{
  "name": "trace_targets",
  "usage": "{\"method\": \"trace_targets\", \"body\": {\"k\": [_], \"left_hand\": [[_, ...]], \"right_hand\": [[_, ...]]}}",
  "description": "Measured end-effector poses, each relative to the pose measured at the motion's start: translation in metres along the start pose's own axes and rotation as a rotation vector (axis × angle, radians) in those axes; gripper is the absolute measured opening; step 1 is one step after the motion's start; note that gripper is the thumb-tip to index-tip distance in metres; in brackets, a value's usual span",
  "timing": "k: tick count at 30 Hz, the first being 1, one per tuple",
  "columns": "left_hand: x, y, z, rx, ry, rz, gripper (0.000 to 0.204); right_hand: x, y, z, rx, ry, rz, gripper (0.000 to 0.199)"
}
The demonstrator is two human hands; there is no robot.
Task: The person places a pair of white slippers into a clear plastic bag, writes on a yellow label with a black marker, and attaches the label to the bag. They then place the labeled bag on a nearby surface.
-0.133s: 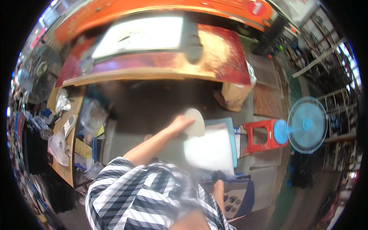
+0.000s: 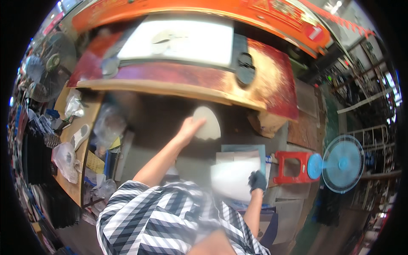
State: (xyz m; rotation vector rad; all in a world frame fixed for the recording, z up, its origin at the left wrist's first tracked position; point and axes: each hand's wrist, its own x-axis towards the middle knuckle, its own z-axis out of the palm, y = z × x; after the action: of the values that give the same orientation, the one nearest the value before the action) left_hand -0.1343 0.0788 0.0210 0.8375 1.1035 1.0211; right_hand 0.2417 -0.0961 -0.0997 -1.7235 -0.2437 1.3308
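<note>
My left hand is closed on the edge of a thin, pale cream cut piece with one rounded side and a wavy lower edge. It hangs in front of the table's near edge. My right hand, in a dark grey glove, is over the right edge of a stack of white sheets. Its fingers look bent, but blur hides whether they grip a sheet. Light-blue sheeting shows beneath the white ones. A lit white panel on the table carries pale curved pieces.
The red table has a dark oval object amid yellowish residue. An orange machine spans the back. At right are a red stool and a blue fan. A wooden shelf holds plastic bags at left; a blue-edged box sits low.
My right hand has come up from beside the box to the sheets' right edge. My left hand and the cream piece have shifted left and up in the picture. The view has turned somewhat.
</note>
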Motion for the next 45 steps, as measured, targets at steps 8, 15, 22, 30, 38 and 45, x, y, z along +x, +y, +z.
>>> {"method": "trace_targets", "body": {"k": [8, 15, 22, 30, 38, 45], "left_hand": [[0.116, 0.162, -0.202, 0.046, 0.373, 0.411, 0.04], [0.229, 0.204, -0.254, 0.752, 0.533, 0.496, 0.047], [0.263, 0.19, -0.254, 1.313, 0.379, 0.55, 0.09], [0.25, 0.211, -0.306, 1.352, 0.59, 0.448, 0.074], [0.207, 0.235, -0.43, 1.455, 0.787, 0.378, 0.079], [0.16, 0.242, -0.534, 1.294, 0.831, 0.35, 0.077]], "right_hand": [[-0.027, -0.209, 0.389, -0.208, -0.296, -0.536, 0.025], [0.055, -0.283, 0.583, -0.866, -0.14, -1.271, 0.042], [0.101, -0.308, 0.709, -1.131, -0.058, -1.37, 0.058], [0.082, -0.297, 0.803, -1.287, -0.42, -1.669, 0.058], [-0.012, -0.228, 0.927, -1.175, -0.572, -1.791, 0.049], [-0.088, -0.157, 0.992, -1.151, -0.705, -1.639, 0.04]]}}
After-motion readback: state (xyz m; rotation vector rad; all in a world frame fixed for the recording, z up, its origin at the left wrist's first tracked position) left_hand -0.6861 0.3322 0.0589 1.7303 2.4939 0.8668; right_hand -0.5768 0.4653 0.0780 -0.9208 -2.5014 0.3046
